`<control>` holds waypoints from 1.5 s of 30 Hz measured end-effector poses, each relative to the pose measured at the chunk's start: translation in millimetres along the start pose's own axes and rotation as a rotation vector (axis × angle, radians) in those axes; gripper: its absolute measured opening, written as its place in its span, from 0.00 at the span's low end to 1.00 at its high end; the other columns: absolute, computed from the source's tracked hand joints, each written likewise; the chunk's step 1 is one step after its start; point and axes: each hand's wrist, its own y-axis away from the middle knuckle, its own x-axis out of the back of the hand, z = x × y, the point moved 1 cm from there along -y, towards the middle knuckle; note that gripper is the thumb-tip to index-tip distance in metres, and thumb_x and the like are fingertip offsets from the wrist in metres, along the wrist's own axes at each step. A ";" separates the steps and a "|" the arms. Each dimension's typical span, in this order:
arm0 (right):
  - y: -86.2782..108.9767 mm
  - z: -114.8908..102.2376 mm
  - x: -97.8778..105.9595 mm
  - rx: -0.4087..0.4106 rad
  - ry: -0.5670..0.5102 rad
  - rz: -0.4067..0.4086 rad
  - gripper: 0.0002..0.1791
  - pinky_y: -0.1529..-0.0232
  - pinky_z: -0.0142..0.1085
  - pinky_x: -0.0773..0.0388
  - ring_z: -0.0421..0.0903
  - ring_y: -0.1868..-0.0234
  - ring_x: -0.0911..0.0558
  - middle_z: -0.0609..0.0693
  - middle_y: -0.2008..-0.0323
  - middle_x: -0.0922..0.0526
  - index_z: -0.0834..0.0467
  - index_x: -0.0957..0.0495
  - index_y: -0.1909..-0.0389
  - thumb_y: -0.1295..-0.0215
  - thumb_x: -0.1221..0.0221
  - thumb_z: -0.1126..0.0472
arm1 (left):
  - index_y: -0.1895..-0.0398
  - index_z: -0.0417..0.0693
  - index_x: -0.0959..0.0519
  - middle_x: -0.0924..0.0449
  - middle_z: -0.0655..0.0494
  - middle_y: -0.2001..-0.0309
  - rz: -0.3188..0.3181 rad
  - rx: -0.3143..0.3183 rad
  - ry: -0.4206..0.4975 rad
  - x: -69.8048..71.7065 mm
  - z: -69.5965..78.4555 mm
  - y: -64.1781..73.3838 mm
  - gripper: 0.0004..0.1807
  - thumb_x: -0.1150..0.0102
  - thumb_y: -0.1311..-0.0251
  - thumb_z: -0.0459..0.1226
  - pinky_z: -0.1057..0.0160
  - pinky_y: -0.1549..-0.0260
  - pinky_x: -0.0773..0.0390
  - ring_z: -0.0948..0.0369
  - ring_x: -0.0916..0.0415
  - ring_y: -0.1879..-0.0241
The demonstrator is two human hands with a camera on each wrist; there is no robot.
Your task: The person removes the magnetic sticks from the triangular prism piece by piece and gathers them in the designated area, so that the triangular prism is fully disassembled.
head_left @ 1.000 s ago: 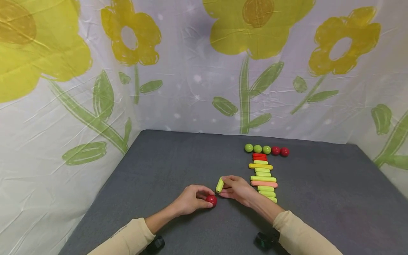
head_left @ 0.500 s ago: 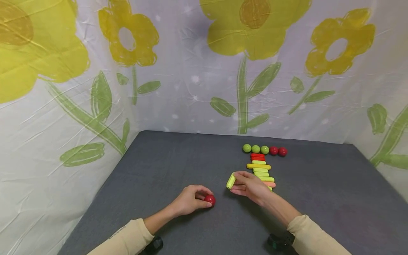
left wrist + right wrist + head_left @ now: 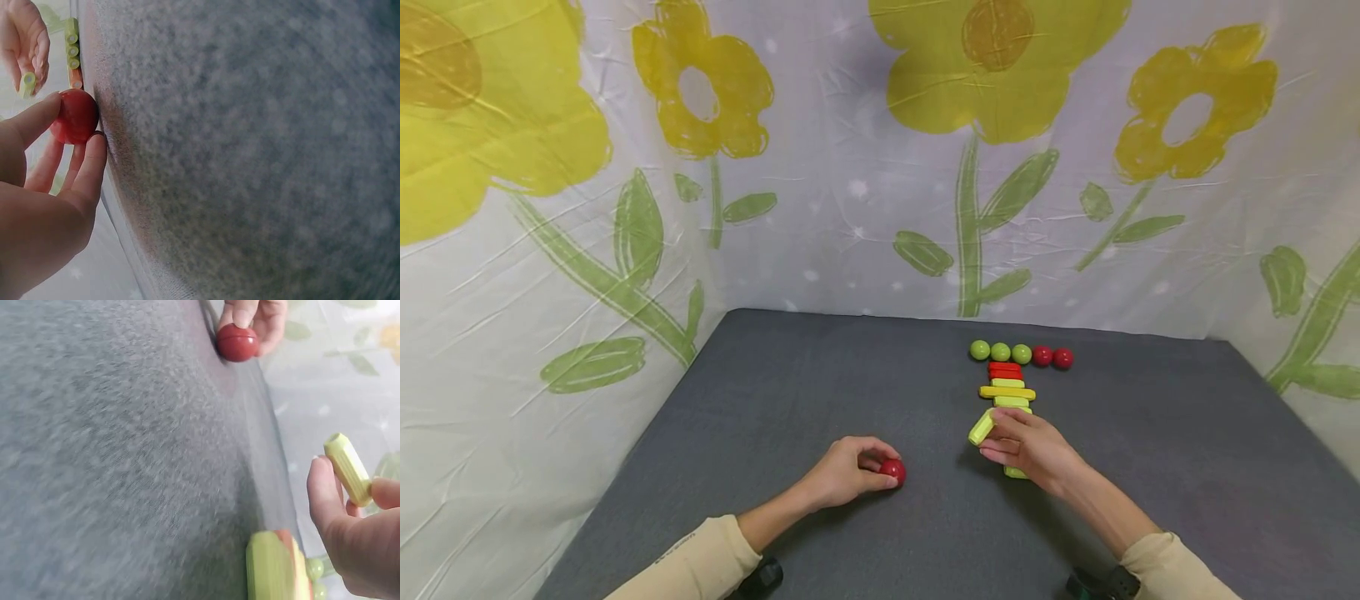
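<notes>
My left hand (image 3: 842,475) holds a glossy red ball (image 3: 892,472) low over the dark cloth, thumb on one side and fingertips on the other. In the right wrist view a thin seam runs round this ball (image 3: 237,342). A short yellow-green ridged stick (image 3: 981,427) is pinched between the thumb and fingers of my right hand (image 3: 1037,454). It tilts above the table, and its near end (image 3: 27,82) shows a round hollow in the left wrist view. Beneath and behind the right hand runs a column of sticks, including a longer yellow one (image 3: 1007,392); the hand hides part of it.
Two red sticks (image 3: 1005,371) top the column. Just beyond lies a row of green balls (image 3: 1000,352) and red balls (image 3: 1052,357). Dark cloth (image 3: 820,375) covers the table, and a flower-printed curtain (image 3: 835,250) surrounds its back and sides.
My right hand has carried the yellow-green stick rightward, away from the left hand, to over the column of sticks. My left hand stays in place with the red ball.
</notes>
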 end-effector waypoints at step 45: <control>60.3 40.1 51.0 -0.117 0.101 0.270 0.29 0.51 0.43 0.23 0.49 0.56 0.19 0.60 0.54 0.23 0.75 0.41 0.39 0.31 0.43 0.60 | 0.56 0.42 0.19 0.20 0.53 0.60 0.000 0.014 -0.011 -0.2 2.2 0.2 0.16 0.29 0.48 0.34 0.61 0.62 0.20 0.59 0.22 0.62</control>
